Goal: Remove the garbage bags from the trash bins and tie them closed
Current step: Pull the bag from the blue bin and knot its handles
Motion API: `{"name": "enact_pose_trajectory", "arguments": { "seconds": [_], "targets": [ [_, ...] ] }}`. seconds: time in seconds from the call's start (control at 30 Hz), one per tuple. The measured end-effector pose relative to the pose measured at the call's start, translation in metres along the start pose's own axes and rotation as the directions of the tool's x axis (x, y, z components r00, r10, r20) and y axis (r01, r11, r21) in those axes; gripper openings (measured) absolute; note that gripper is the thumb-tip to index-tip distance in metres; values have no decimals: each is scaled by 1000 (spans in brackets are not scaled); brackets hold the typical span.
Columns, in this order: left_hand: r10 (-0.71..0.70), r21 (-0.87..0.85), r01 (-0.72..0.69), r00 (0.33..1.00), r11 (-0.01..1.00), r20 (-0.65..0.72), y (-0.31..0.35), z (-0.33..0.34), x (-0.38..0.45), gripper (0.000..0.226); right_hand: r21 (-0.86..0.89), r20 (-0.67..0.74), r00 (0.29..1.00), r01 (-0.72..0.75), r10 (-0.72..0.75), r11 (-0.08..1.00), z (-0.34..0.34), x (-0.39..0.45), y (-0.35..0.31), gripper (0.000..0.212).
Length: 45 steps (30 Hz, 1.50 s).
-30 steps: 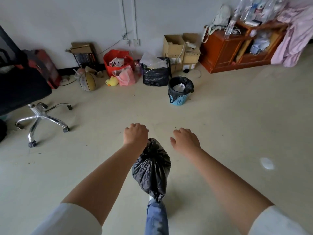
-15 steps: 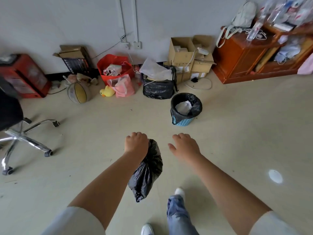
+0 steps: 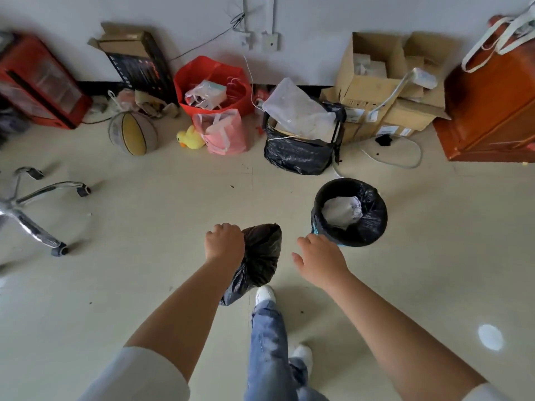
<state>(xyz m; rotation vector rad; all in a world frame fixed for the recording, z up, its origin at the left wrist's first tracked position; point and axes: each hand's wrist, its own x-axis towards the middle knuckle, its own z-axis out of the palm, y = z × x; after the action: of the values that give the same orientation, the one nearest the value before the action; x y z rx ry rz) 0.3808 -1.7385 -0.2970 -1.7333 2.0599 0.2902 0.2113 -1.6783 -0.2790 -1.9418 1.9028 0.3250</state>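
Two hands reach out at the centre of the frame. Your left hand (image 3: 224,243) is fisted round the gathered top of a small black garbage bag (image 3: 257,261), which hangs off the floor (image 3: 150,215) above your white shoe (image 3: 265,293). Your right hand (image 3: 320,260) holds nothing, fingers loosely spread, just beside the blue trash bin (image 3: 348,212) right of centre. That bin has a black liner (image 3: 373,215) folded over its rim, with crumpled paper (image 3: 341,211) inside.
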Motion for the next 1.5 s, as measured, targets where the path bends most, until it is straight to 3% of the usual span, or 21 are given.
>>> {"name": "enact_pose_trajectory", "arguments": {
  "seconds": [0.33,0.6,0.73,1.07,1.17,1.33,1.5],
  "targets": [
    [0,-82,11,990,997,138,47,65,195,29,57,146,989,2,-11,998,47,188,55,37],
    [0,-43,11,970,999,243,81,140,273,26,51,247,969,20,-32,998,106,259,98,32],
    [15,-9,-13,966,1000,258,103,155,277,32,62,253,967,19,-34,998,120,270,123,32],
    [149,-98,-143,988,985,50,215,115,247,25,160,174,984,-57,29,985,106,242,230,36],
    [110,-138,-111,994,984,-17,267,109,234,25,167,160,987,-45,18,985,112,221,283,36],
    [-76,-270,53,994,961,-75,370,118,194,31,91,99,991,85,-94,992,134,182,373,32],
    [-108,-303,80,991,950,-76,442,160,163,34,26,16,988,150,-151,988,167,160,436,28]
  ]
}}
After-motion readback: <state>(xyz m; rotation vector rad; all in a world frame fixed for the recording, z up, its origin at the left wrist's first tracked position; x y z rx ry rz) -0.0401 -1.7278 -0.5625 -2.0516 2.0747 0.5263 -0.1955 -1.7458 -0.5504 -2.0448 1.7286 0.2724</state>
